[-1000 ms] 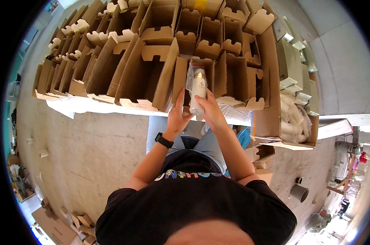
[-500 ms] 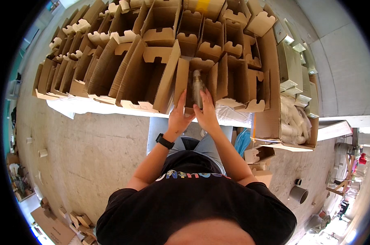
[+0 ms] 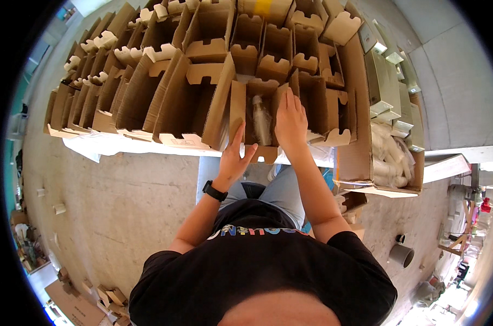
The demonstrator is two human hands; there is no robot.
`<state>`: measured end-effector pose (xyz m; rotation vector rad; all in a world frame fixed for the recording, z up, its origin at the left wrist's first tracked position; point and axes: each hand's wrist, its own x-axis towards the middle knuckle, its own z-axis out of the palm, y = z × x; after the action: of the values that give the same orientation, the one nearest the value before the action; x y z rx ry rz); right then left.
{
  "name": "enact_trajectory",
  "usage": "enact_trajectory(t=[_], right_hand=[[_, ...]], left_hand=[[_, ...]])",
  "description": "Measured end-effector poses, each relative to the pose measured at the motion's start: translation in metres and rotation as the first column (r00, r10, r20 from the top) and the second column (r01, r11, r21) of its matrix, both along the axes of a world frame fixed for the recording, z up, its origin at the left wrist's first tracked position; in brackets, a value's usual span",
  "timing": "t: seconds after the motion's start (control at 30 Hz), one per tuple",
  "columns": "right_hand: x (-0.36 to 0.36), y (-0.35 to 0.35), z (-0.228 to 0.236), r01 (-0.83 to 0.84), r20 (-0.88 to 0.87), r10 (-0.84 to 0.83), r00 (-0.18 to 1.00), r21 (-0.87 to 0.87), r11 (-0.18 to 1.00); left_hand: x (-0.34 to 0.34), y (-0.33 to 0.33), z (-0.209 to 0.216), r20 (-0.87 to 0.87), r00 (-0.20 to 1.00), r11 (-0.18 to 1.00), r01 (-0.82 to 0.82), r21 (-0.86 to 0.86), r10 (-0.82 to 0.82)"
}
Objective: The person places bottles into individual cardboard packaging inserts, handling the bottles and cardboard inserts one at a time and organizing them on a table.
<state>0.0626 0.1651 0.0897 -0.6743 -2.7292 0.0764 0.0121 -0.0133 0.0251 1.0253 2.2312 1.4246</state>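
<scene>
I observe a wrapped bottle (image 3: 261, 122) inside the brown carton (image 3: 237, 103). The left hand (image 3: 235, 160) touches its near left corner, grip spread; the right hand's (image 3: 291, 122) grip lies flat, unclosed, along its right flap (image 3: 281, 94).

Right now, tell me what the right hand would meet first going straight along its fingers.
Ahead of the right hand, probably the notched flap of an open carton in the next row; depth is unclear, so it might pass above.

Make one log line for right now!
left hand: at left side of open cardboard box | right hand: at its right side | plastic-wrapped bottle: inside box
</scene>
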Motion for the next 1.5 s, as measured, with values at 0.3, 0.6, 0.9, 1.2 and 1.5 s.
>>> enact_trajectory(t=[0.3,0.6,0.9,1.2,1.5], right_hand=[[-0.029,0.006,-0.011,-0.015,0.022,0.011,1.0,0.201,0.979],[-0.008,-0.003,-0.004,-0.138,0.014,0.138,0.99,0.2,0.97],[-0.007,0.001,-0.019,-0.175,0.148,0.138,0.979,0.276,0.945],[-0.009,0.006,-0.019,-0.158,0.149,0.129,0.98,0.203,0.966],[-0.011,0.008,-0.026,-0.165,0.125,0.139,0.982,0.237,0.957]], left_hand=[[0.002,-0.002,0.0,-0.027,1.0,1.0,0.012,-0.025,-0.013],[0.004,0.0,-0.004,-0.093,0.996,0.999,0.012,0.041,-0.008],[0.007,-0.003,0.011,-0.259,0.964,0.975,0.106,0.193,-0.054],[-0.002,-0.001,0.021,-0.064,0.993,0.925,0.119,0.361,-0.103],[-0.014,0.0,0.015,-0.199,0.95,0.969,0.246,-0.003,-0.241]])
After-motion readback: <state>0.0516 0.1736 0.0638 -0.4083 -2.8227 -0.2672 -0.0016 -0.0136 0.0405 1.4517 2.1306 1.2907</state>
